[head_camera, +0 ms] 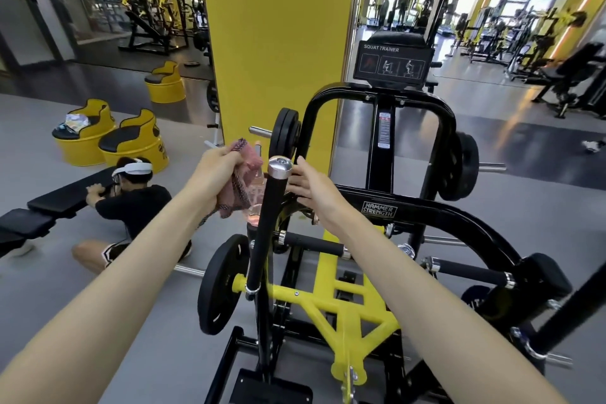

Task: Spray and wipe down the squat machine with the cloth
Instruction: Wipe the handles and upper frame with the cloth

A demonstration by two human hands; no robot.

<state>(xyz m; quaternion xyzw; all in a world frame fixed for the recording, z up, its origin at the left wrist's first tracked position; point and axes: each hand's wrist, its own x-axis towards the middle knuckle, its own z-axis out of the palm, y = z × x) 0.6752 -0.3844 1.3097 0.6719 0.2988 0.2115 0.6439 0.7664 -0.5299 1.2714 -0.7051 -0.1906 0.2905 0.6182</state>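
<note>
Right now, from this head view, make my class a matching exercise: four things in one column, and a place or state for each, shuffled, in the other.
Things
1 cloth
2 right hand
3 yellow drum seats
4 SQUAT TRAINER sign

Places and states
A on the floor, far left
B atop the squat machine
C gripped in the left hand
D open, beside the chrome-capped handle

Pairs: 1-C, 2-D, 3-A, 4-B

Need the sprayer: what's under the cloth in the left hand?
A clear bottle of pinkish liquid shows under the cloth the left hand grips. Its upper part is covered by cloth.
</note>
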